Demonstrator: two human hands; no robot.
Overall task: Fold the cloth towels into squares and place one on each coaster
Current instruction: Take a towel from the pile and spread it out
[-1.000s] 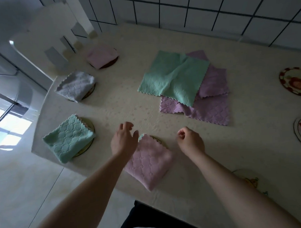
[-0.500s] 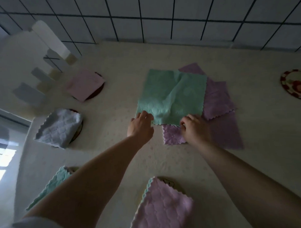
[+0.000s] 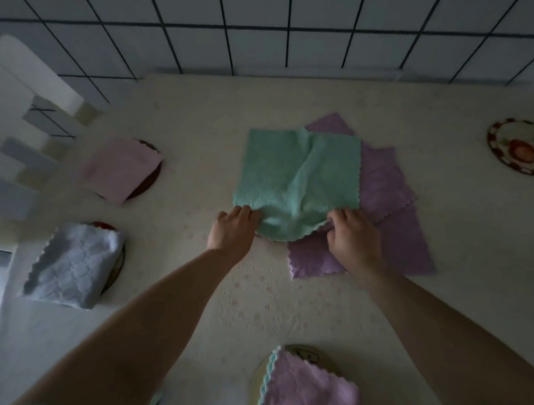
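Note:
An unfolded green towel (image 3: 298,177) lies on top of a pile of purple towels (image 3: 380,192) at the table's middle. My left hand (image 3: 233,230) pinches its near left corner and my right hand (image 3: 351,235) pinches its near right corner; the near edge is lifted and bunched between them. Folded towels sit on coasters: a pink one (image 3: 121,169) at far left, a grey one (image 3: 72,266) at left, a purple one (image 3: 305,388) at the near edge. A bare patterned coaster (image 3: 518,146) lies at the right.
The cream tablecloth (image 3: 263,308) covers the table, which ends at a tiled wall (image 3: 253,27) at the back. A white chair back (image 3: 28,89) stands at the far left corner. A sliver of green towel (image 3: 153,404) shows at the bottom left.
Both hands left the folded purple towel near me, reached forward to the green towel and took hold of its near corners. Its near edge has since lifted and bunched.

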